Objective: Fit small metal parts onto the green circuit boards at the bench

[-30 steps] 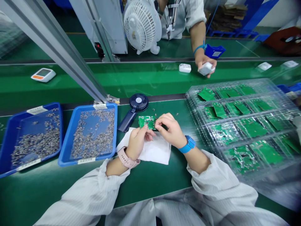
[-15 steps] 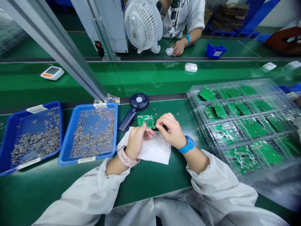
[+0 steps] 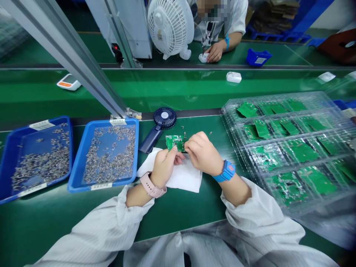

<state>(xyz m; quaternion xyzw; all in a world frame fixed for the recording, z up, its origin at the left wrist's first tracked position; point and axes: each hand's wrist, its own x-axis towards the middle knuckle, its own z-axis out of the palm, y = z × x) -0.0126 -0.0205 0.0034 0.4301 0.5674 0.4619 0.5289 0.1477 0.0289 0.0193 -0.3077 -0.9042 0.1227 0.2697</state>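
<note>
A green circuit board (image 3: 174, 141) is gripped along its near edge by my left hand (image 3: 164, 163), thumb on top and fingers beneath. My right hand (image 3: 202, 154) is closed in a pinch at the board's right edge; whatever sits between its fingertips is too small to make out. Under both hands lies a folded white cloth (image 3: 184, 177) on the green bench. A few tiny metal parts (image 3: 184, 134) are scattered just beyond the board.
Two blue trays (image 3: 137, 148) of small metal parts stand at left. A dark handheld fan (image 3: 151, 139) lies behind the cloth. Clear plastic trays (image 3: 236, 148) with circuit boards are stacked at right. Across the green belt (image 3: 167, 87), a co-worker's hand (image 3: 215, 52) holds a white part beneath a tool.
My right hand has turned slightly at the board's edge, and the board has tilted a little. White devices on the belt have shifted right. The co-worker's tool has come down onto the white part.
</note>
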